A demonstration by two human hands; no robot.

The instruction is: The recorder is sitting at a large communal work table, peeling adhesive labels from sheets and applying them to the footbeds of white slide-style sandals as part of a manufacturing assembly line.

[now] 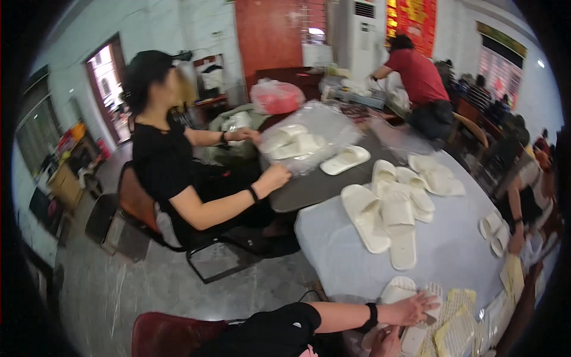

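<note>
My left hand [409,309], with a black band at its wrist, lies with fingers spread over white slipper parts at the near edge of the round table. Just below it, my right hand [386,343] is cut off by the frame edge. Its fingers look curled, and what they hold is hidden. A white slipper [397,288] lies right beyond my left hand. To the right are cream ribbed sole pieces [458,333]. Farther up the pale tablecloth [324,256], several white slippers [397,208] are piled crosswise.
A person in black at the left holds a clear plastic bag [333,128] with white slippers over a dark table [297,199]. A single slipper [345,160] lies nearby. A pair [493,232] sits at the right, beside another person's hand. A red chair [172,334] stands at lower left.
</note>
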